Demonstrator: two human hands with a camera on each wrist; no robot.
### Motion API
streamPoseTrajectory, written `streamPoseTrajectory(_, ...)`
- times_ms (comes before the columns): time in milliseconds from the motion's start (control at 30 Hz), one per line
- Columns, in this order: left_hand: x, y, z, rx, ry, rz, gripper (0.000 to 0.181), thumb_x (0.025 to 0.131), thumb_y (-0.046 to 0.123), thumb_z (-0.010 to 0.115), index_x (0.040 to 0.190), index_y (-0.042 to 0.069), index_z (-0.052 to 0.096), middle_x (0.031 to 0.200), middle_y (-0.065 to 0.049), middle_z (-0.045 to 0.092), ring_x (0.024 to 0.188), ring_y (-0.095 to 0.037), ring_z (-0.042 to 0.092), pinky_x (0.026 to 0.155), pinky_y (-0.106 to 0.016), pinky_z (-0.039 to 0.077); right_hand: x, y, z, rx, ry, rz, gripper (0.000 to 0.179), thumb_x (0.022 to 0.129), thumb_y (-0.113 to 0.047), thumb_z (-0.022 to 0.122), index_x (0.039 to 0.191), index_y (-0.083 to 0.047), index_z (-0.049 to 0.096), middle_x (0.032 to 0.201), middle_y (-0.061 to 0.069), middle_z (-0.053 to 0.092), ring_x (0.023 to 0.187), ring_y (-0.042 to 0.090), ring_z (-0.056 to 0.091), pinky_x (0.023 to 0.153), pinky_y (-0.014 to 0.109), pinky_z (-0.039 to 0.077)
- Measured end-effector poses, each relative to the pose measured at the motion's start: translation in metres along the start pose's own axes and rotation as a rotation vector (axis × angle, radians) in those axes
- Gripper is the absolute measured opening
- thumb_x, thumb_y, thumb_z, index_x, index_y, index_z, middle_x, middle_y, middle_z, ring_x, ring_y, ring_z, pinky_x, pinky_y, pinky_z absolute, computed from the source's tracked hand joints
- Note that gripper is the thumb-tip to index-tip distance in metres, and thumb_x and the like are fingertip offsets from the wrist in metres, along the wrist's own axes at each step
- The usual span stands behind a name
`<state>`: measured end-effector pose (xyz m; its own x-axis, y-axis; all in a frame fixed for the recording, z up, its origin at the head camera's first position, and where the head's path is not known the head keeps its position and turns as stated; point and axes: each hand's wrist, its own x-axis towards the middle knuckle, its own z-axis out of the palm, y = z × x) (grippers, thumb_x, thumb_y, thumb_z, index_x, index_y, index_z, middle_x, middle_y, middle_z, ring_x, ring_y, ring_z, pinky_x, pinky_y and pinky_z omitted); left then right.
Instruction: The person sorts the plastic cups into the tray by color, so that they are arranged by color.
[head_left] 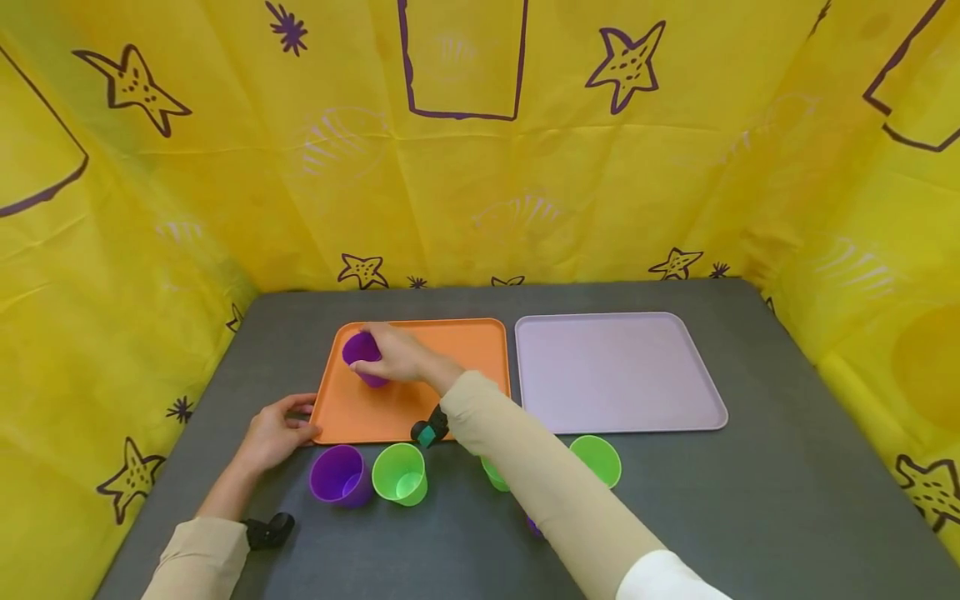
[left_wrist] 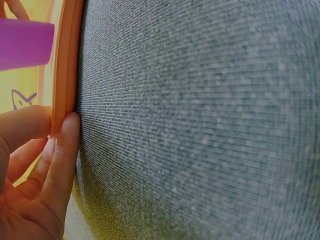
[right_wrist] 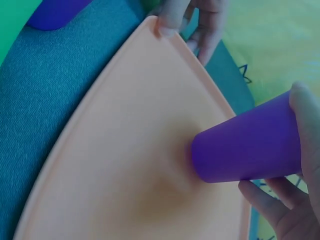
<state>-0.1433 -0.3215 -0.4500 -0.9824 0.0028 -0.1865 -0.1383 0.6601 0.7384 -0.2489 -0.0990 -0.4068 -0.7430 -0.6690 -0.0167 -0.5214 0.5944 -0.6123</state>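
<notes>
In the head view my right hand (head_left: 408, 357) grips a purple cup (head_left: 362, 350) near the rim, over the far left part of an orange tray (head_left: 457, 358). The right wrist view shows the cup's base (right_wrist: 210, 157) close to the tray surface, mouth end in the hand. At the tray's near left corner is my left hand (head_left: 272, 435). Its thumb and fingers pinch the tray rim (left_wrist: 67, 60) in the left wrist view. Just in front of the tray stand a second purple cup (head_left: 341, 477) and a green cup (head_left: 401, 475).
A pale lilac tray (head_left: 615, 375) lies right of the orange one on the grey table (head_left: 757, 500). Another green cup (head_left: 597, 460) stands before it. My right sleeve (head_left: 555, 492) partly hides one more green cup (head_left: 495, 476) and a purple one (head_left: 534, 527). Yellow cloth (head_left: 465, 167) surrounds the table.
</notes>
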Motion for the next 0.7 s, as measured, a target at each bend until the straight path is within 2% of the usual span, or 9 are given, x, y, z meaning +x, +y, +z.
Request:
streamPoseTrajectory(267, -0.002, 0.0, 0.0, 0.023, -0.008, -0.008, 0.059, 0.08, 0.01, 0.07, 0.13, -0.006, 0.044, 0.112, -0.025, 0.055, 0.087, -0.025, 0.063, 0.061, -0.026, 0.056, 0.006, -0.003, 0.011, 0.016, -0.002, -0.004, 0.068, 0.088, -0.042, 0.058, 0.141, -0.008, 0.033, 0.128, 0.005, 0.047, 0.108, 0.013, 0.051, 0.088, 0.018, 0.046)
streamPoseTrajectory(700, 0.0, 0.001, -0.002, 0.039, -0.021, -0.027, 0.06, 0.08, 0.012, 0.07, 0.131, -0.005, 0.043, 0.113, -0.024, 0.054, 0.088, -0.025, 0.063, 0.063, -0.026, 0.056, 0.013, -0.008, 0.008, 0.027, -0.04, -0.005, 0.068, 0.088, -0.041, 0.058, 0.143, -0.011, 0.031, 0.134, 0.007, 0.042, 0.112, 0.017, 0.051, 0.09, 0.023, 0.047)
